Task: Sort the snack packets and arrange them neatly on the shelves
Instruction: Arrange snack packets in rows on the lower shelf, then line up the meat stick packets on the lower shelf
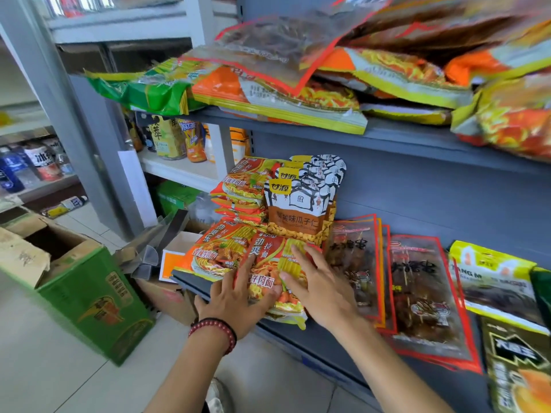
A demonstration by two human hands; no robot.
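Note:
On the lower grey shelf [328, 338] lies a stack of orange noodle packets [265, 254]. My left hand [238, 302] lies flat on its near left edge with straight fingers, a red bead bracelet at the wrist. My right hand [319, 284] presses flat on the top packet from the right. Behind stand more orange noodle packets [241, 186] and brown-and-white seed pouches [301, 201]. To the right lie clear red-edged snack packets [423, 290] and a yellow-green packet [492, 272].
The upper shelf [402, 135] holds a loose heap of green [152, 90], orange and clear packets. A green carton [98, 296] and open cardboard boxes stand on the tiled floor at the left. Drink bottles [179, 138] fill white shelves behind.

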